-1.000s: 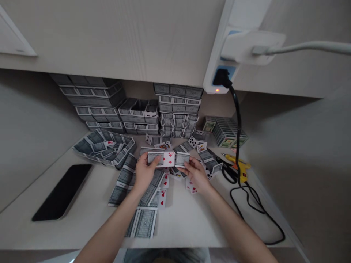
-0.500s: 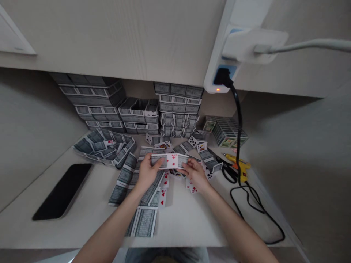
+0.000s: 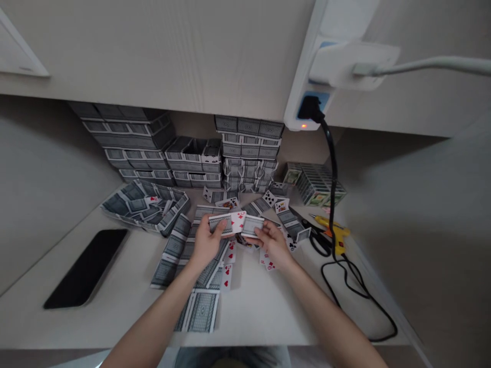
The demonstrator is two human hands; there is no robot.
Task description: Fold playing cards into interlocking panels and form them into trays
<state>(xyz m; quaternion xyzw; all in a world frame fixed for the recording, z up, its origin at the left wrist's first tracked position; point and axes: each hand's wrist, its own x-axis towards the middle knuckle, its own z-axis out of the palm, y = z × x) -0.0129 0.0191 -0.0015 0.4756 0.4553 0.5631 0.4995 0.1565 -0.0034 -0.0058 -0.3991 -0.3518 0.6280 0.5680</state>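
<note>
- Just tipped out of the straight line of half a second ago into a shallow peak, with ends together above the white table point(image 3: 264, 312).
- Holding in the left hand point(image 3: 206, 243), pinched closed between thumb and fingers, a patterned-back card point(image 3: 229, 220) with a diamond-suit card point(image 3: 238, 222) reaching out to the right.
- Holding in the right hand point(image 3: 274, 244), pinched just as closely at the outer end, a second patterned-back card point(image 3: 252, 225).
- Apparently overlapping at the meeting ends, though too small to be sure; judging by the angle, not yet settled in line.
- Hidden from above: undersides of the held cards and the fingertips beneath.
- Partly covered by the left forearm point(image 3: 153, 317): joined card strips point(image 3: 174, 245), with a heart-suit card point(image 3: 227, 277) jutting out alongside.
- Crossed by a black cord point(image 3: 333, 184): a yellow glue gun point(image 3: 340, 232), near black scissor handles point(image 3: 322, 244).
- Hard to tell apart: folded pieces inside the card-walled tray point(image 3: 128, 220).
- Cut off: a white cable point(image 3: 429, 65) at the right edge.
</note>
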